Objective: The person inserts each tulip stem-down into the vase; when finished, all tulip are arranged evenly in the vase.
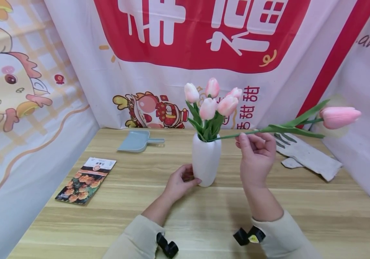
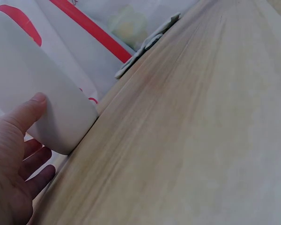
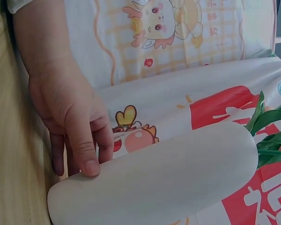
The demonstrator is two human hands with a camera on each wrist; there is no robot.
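Note:
A white vase stands upright on the wooden table, holding several pale pink tulips with green leaves. My left hand holds it low down, thumb on the near side; in the left wrist view the thumb lies against the vase wall. With thumb and fingers my right hand pinches the stem of one more pink tulip. That tulip lies almost level, bloom out to the right. Its stem end meets the vase mouth; whether it is inside I cannot tell.
A light blue dustpan lies at the back left of the table. Nearer on the left is a flower-pictured packet. Pale work gloves lie at the right, behind my right hand. Printed cloth hangs around the table.

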